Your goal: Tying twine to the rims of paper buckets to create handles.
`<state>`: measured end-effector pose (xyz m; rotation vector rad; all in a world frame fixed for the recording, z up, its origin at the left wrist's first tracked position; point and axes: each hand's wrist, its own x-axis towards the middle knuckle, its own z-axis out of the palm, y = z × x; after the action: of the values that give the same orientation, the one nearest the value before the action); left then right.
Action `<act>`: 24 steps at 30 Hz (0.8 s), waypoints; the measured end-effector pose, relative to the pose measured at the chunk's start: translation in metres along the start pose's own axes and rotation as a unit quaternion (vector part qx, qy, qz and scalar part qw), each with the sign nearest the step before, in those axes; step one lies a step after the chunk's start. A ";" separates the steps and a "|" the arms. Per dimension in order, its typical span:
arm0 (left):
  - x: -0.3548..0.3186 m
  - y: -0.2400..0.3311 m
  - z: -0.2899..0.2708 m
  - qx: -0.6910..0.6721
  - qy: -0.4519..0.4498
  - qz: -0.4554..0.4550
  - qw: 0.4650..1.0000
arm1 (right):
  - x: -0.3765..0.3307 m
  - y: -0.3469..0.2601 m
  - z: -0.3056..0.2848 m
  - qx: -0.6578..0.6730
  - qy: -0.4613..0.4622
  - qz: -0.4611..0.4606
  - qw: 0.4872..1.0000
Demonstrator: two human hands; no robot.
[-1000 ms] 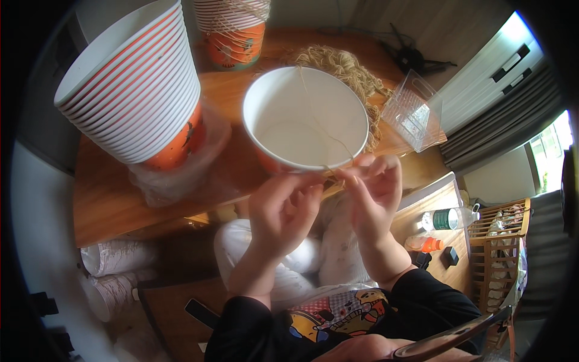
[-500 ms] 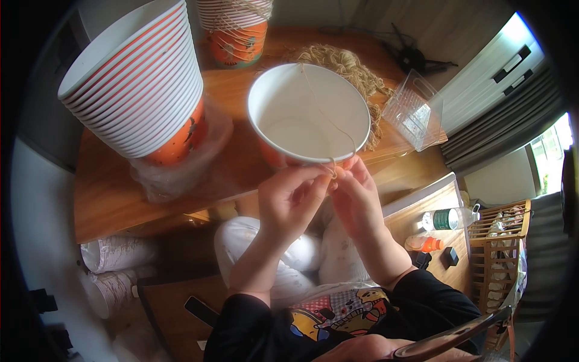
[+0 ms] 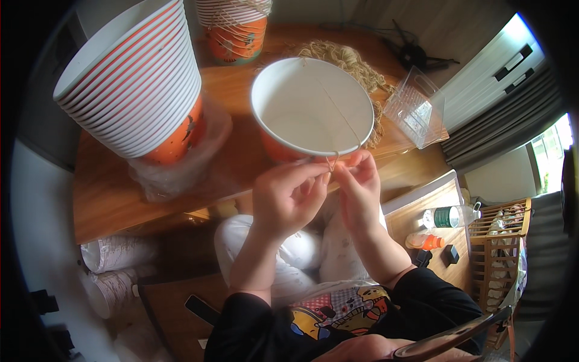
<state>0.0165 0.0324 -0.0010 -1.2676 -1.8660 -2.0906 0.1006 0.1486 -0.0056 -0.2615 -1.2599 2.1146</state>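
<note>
From the head view, you are seated at a warm brown wooden surface (image 3: 114,193) that runs across the upper half of the picture, with a pale floor or wall at the left and grey curtains (image 3: 500,114) beside a white door at the upper right. Lower right, a low wooden side table (image 3: 422,208) carries one clear plastic water bottle (image 3: 449,216) and one small orange bottle (image 3: 425,241); a wooden slatted crate (image 3: 497,241) stands just beyond it.

On the surface you have one open white-lined orange paper bucket (image 3: 310,105), standing upright near the front edge, with a thin tan string (image 3: 341,114) stretched across its mouth. Your left hand (image 3: 289,196) and right hand (image 3: 359,187) meet at the bucket's near rim, fingertips pinched closed on the string's end (the knot itself is too small to make out). The grip of each hand is narrow, thumb against forefinger.

To your left stands one tall nested stack of orange-and-white paper buckets (image 3: 136,78), resting on crumpled clear plastic wrap (image 3: 175,169). A second, smaller stack (image 3: 235,27) stands at the far edge. One loose heap of tan twine (image 3: 353,63) lies behind the open bucket, and one clear plastic box (image 3: 416,108) sits tilted at its right. Under the surface at lower left, two rolls of pale cups (image 3: 111,253) lie on their sides.
</note>
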 end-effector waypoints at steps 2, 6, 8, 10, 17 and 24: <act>-0.001 0.000 0.001 0.001 0.010 -0.009 1.000 | -0.002 0.003 -0.001 -0.021 -0.001 -0.024 0.999; -0.003 -0.002 0.011 -0.022 0.049 -0.024 0.998 | -0.006 0.007 -0.005 -0.218 -0.016 -0.166 0.962; -0.003 -0.004 0.012 -0.023 0.047 -0.030 0.998 | -0.007 0.006 -0.006 -0.257 -0.017 -0.198 0.946; -0.002 -0.006 0.013 -0.025 0.044 -0.036 0.998 | -0.004 0.005 -0.010 -0.336 -0.031 -0.255 0.906; -0.002 -0.003 0.009 -0.062 0.036 -0.088 0.994 | -0.001 -0.007 -0.006 -0.410 -0.049 -0.288 0.864; -0.007 -0.026 0.002 -0.258 -0.066 -0.229 0.936 | -0.001 -0.045 0.017 -0.426 -0.077 -0.239 0.869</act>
<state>0.0078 0.0373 -0.0255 -1.1494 -1.8764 -2.9626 0.1124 0.1502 0.0410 -0.1231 -2.0529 1.0798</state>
